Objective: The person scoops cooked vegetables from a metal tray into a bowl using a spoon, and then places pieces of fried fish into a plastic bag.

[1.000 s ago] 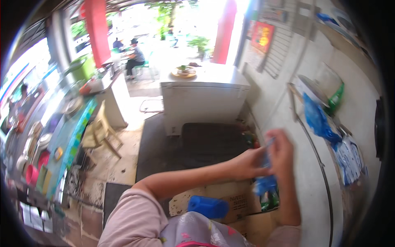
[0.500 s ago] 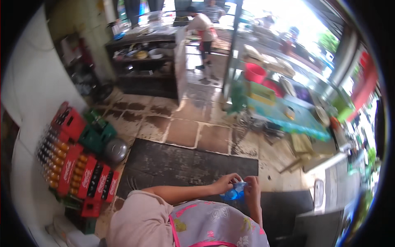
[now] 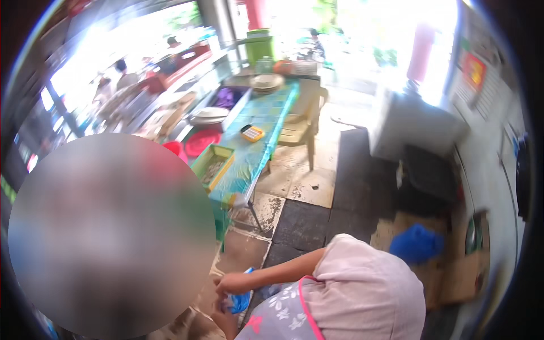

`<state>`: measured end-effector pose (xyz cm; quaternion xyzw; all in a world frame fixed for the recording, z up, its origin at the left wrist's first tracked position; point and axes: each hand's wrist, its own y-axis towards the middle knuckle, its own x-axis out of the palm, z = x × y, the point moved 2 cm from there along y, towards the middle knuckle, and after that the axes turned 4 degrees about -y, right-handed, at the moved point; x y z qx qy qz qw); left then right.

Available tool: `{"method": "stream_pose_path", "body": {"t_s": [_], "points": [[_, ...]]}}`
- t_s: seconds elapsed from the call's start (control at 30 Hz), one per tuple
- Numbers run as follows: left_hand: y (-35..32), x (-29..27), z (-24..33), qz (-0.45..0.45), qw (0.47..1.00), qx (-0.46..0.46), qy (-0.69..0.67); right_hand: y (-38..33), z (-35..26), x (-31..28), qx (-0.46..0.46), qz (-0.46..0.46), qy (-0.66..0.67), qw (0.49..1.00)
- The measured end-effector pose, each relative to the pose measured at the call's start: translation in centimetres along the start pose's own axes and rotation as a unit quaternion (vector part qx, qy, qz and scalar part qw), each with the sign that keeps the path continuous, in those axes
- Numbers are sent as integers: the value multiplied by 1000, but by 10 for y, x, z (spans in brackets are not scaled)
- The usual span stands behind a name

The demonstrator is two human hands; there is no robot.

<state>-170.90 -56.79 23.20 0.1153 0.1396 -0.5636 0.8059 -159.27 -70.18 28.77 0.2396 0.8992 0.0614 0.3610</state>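
Low in the view, my two hands are close together on a crumpled, translucent blue plastic thing (image 3: 240,302), probably a bag. My right hand (image 3: 231,283) is closed at its upper end, the arm reaching across from the right in a pale sleeve. Just below it, my left hand (image 3: 222,313) is closed on the same blue plastic. Some fingers are hidden behind the plastic and by blur, so what may be inside it cannot be made out. A grey apron with flowers and a pink edge lies right beside the hands.
Ahead stands a table (image 3: 241,160) with a turquoise cover, bearing a calculator (image 3: 252,133), a green-yellow box (image 3: 213,166) and plates (image 3: 266,83). A plastic chair (image 3: 303,131) adjoins it. Cardboard (image 3: 462,277) and a blue bag (image 3: 416,243) lie right. A large blurred patch hides the left.
My view has swung to the right: the table is now left of centre, and the bottle crates are out of sight. Both hands keep hold of the blue plastic, now lower and further left.
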Motion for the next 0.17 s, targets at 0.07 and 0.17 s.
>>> {"method": "stream_pose_path", "body": {"t_s": [0.07, 0.17], "points": [[68, -16, 31, -38, 998, 6, 47, 46, 16, -3, 44, 24, -14, 999], [157, -73, 7, -30, 996, 51, 73, 127, 30, -17, 58, 59, -10, 997]]}}
